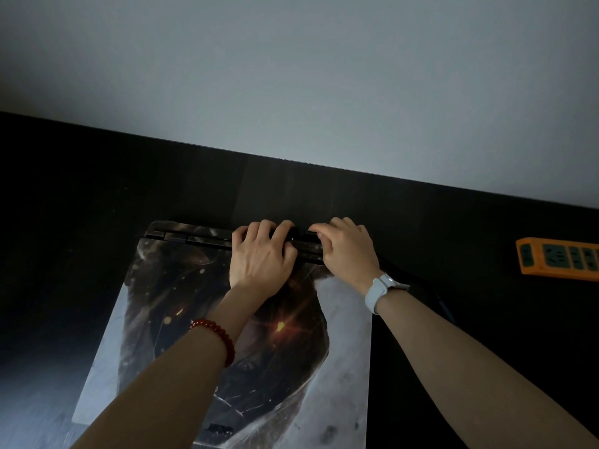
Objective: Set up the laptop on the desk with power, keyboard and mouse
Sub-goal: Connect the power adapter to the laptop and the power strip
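Both your hands sit at the closed laptop [223, 335]'s rear hinge edge, which runs left to right along the desk [81, 205]. Your left hand [261, 259] curls over that edge, steadying it; your right hand [348, 251] pinches something dark, seemingly the power plug, trailing its cable [431, 293] rightward toward the orange power strip [559, 257]. The right hand is nearer the port.

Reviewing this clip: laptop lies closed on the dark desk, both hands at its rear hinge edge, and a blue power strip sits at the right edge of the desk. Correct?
Not quite: the power strip is orange, not blue, as the head view shows. The rest holds: the laptop lies closed on the dark desk, with the left hand and right hand at its rear hinge edge.
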Available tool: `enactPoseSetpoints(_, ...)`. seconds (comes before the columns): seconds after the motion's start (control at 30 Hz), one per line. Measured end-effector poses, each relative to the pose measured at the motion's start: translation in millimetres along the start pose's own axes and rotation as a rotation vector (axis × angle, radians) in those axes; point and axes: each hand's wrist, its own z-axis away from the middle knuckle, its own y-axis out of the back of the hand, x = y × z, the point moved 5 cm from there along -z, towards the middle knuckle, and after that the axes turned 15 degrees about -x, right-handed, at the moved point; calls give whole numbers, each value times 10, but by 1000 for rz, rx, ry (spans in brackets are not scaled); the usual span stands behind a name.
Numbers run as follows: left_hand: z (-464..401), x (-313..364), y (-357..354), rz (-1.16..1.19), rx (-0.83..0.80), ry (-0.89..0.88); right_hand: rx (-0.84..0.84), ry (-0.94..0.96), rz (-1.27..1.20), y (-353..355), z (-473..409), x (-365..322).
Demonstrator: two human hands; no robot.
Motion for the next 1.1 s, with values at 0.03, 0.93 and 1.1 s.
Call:
enactPoseSetpoints(0.03,-2,-1,-2,3,2,0,-11,1,0,-4,-4,-2)
enactPoseSetpoints(0.93,1340,74,-11,267,105,71,253,-28,-210,-73,1770,-314)
enactPoseSetpoints(1.1,2423,47,-196,293,40,95,88,15,-104,-422,2743,-489)
